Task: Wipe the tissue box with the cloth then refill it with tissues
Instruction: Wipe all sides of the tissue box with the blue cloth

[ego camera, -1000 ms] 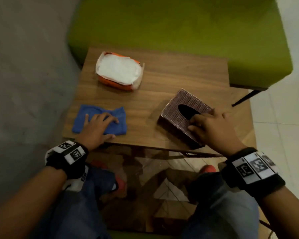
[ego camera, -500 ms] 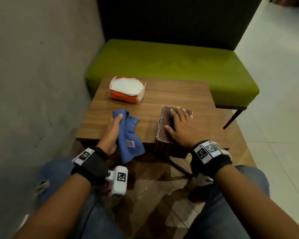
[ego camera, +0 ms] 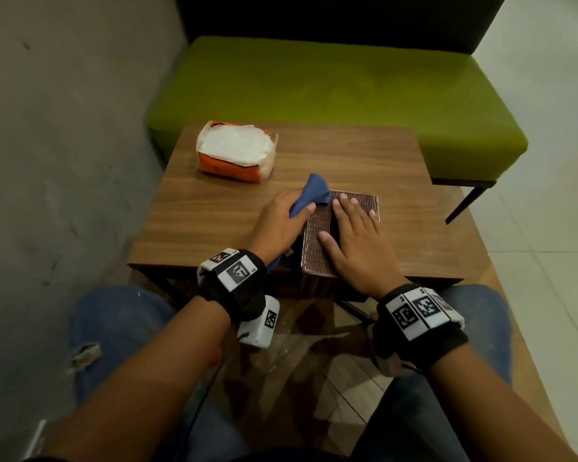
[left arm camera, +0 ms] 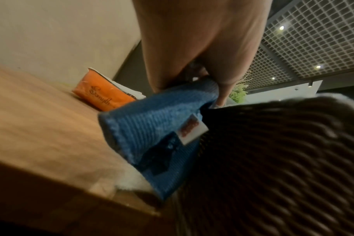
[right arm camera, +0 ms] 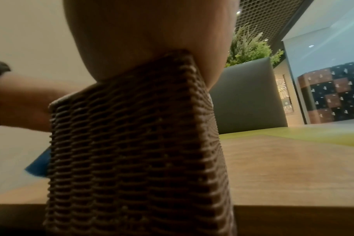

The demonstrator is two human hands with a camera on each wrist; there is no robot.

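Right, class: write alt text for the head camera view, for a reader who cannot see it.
A person's left hand holds a blue cloth against a woven tissue box while the right hand rests flat on top. An opened orange tissue pack sits farther back on the wooden table.

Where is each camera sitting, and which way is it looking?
Head: worn up high, looking forward and down at the wooden table, green bench and woven tissue box; both forearms, both hands and the knees show.
Left wrist: sits low by the table, looking along the left hand, which grips the blue cloth against the box.
Right wrist: low at the table's near edge, looking up the box's side at the right hand resting on top.
Shared: the tissue box and the cloth appear in all three.
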